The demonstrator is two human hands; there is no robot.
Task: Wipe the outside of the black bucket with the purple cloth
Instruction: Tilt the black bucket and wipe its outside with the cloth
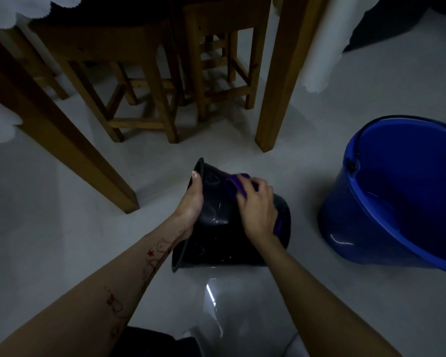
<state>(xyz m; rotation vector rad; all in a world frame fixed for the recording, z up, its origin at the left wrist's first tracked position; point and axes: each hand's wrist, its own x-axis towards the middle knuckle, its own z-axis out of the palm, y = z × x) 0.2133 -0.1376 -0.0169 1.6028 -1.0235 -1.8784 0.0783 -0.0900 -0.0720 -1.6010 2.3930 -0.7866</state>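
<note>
Black plastic: the black bucket (pixel 224 228) lies tipped on its side on the pale floor (pixel 62 228), its rim turned toward the left, its base toward the right, glossy wall facing up at the camera.
Place: between the two forearms, just in front of the person; the desk leg (pixel 276 99) and the wooden stools (pixel 144 81) stand behind it, and the blue bucket (pixel 397 197) stands near it on the right, apart from it.
Purple cloth: the purple cloth (pixel 236 185) is bunched under the right hand, pressed to the upper outside wall near the base; a small tail of it shows below the hand by the base edge.
Right hand: the right hand (pixel 258 204) lies palm-down over the cloth, its fingers (pixel 262 185) curled and closed on the fabric, pinning it to the plastic.
Left hand: the left hand (pixel 191 199) braces the rim, thumb on the outside edge, the rest of the fingers wrapped inside the mouth and hidden, so their spread cannot be told.
Progress: wiping appears under way, judging by cloth on wall; the top side shines with glints, though whether from wiping cannot be told.
Left to do: likely the underside resting on the floor and the far side, which would need the bucket rolled.
Dirt: none can be made out in this dim light.
</note>
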